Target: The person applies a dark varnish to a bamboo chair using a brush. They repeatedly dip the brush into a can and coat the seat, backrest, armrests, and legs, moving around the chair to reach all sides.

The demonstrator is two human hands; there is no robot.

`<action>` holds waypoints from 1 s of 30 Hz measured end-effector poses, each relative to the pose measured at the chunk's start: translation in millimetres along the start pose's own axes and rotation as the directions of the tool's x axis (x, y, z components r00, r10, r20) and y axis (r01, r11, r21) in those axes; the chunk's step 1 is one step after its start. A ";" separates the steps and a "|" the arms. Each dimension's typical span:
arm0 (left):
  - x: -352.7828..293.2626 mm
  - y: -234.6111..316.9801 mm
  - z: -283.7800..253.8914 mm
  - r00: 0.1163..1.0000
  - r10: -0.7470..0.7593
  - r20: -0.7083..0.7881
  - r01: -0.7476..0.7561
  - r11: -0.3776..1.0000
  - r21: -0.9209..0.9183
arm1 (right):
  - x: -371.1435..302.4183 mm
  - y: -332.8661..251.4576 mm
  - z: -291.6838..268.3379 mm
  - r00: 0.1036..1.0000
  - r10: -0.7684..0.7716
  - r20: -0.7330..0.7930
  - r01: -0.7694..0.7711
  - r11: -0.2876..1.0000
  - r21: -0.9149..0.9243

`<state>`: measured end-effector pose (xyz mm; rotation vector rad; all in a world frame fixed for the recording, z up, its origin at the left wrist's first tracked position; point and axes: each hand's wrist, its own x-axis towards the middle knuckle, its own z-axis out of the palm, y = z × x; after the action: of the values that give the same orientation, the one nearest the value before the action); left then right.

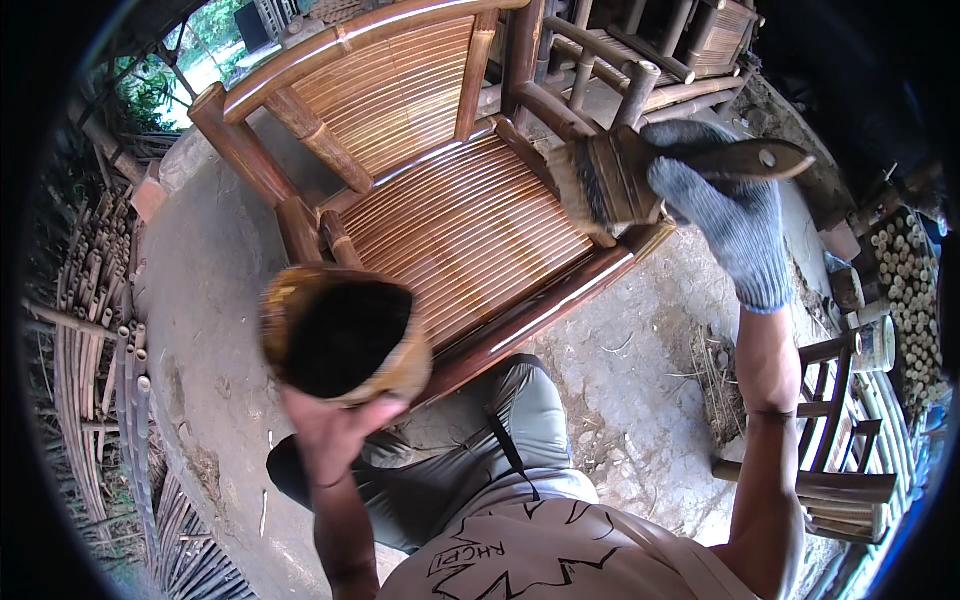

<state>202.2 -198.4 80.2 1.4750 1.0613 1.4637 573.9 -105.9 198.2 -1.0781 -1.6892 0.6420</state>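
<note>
A glossy brown bamboo chair [470, 235] with a slatted seat and back stands before me. My bare left hand [335, 425] grips a yellowish-brown pot [415, 355] near the chair's front left corner; its inside looks black, and motion blurs it. In a grey knit glove, my right hand [725, 205] is closed round the handle of a wide, flat paintbrush [625, 185]. The brush's pale and dark bristles point left, over or against the right armrest side of the seat; I cannot tell whether they touch it.
Bundles of thin bamboo poles [85, 290] line the left side. More bamboo furniture [690, 50] stands at the back right, and a small dark bamboo chair [840, 440] at the lower right. Stacked cut bamboo [905, 300] sits far right. The floor [640, 370] is grey concrete.
</note>
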 end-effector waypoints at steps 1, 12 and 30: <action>-3.6 -3.6 20.4 0.997 -0.062 0.034 0.066 0.992 -0.110 | -8.9 -12.8 2.0 0.999 0.042 -0.008 -0.042 0.999 0.005; -76.9 -107.6 164.2 0.939 0.031 0.342 0.135 0.882 -0.451 | -81.4 -10.9 4.0 0.775 -0.272 0.570 0.488 0.831 -0.267; -106.7 -141.1 193.4 0.938 -0.051 0.341 0.147 0.954 -0.261 | -138.6 50.5 23.0 0.812 0.097 0.575 0.280 0.800 -0.530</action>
<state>392.6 -245.7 -93.7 1.3768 0.6786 1.1852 586.2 -203.3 85.6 -1.2909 -2.5924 0.3819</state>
